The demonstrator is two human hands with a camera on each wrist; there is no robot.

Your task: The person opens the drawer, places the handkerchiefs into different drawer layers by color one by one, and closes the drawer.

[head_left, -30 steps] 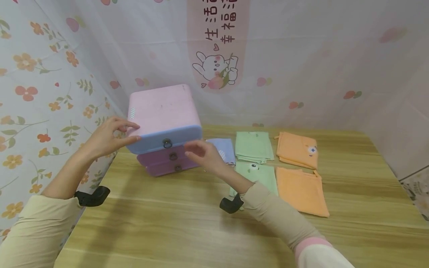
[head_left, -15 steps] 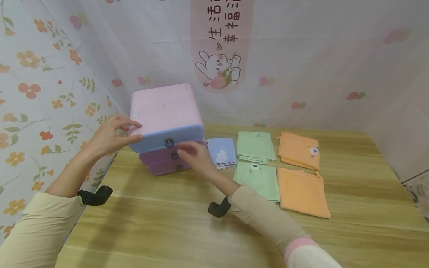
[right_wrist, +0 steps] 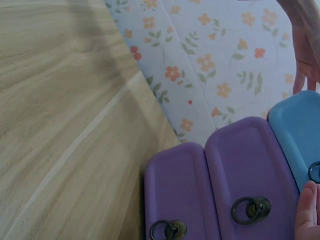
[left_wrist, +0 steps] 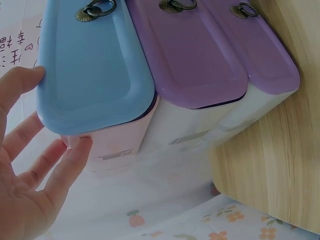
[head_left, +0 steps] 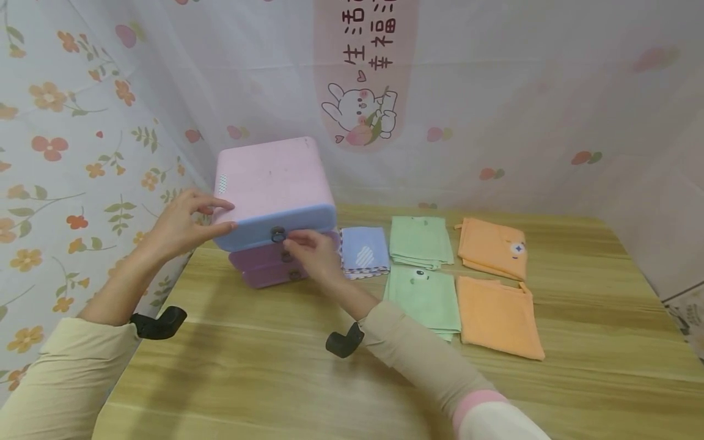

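A small chest has a pink top (head_left: pixel 269 177), a blue drawer (head_left: pixel 253 229) above and two purple drawers (right_wrist: pixel 255 175) below. My left hand (head_left: pixel 184 226) touches its upper left corner, fingers spread; in the left wrist view the thumb lies at the blue drawer's top edge and other fingertips at the pink side. At the blue drawer's ring pull (head_left: pixel 278 234), my right hand (head_left: pixel 316 256) pinches with thumb and index finger. Only its thumb (right_wrist: pixel 307 205) shows in the right wrist view, right at the ring. All the drawers look pushed in.
Right of the chest lie folded cloths: a blue one (head_left: pixel 365 250), two green (head_left: pixel 420 240) (head_left: pixel 423 299) and two orange (head_left: pixel 491 246) (head_left: pixel 499 315). They rest on a wooden table (head_left: pixel 264 366). A flowered curtain (head_left: pixel 71 153) stands close on the left.
My right hand has moved left, from beside the chest up to the blue drawer's ring pull. My left hand keeps its place on the corner.
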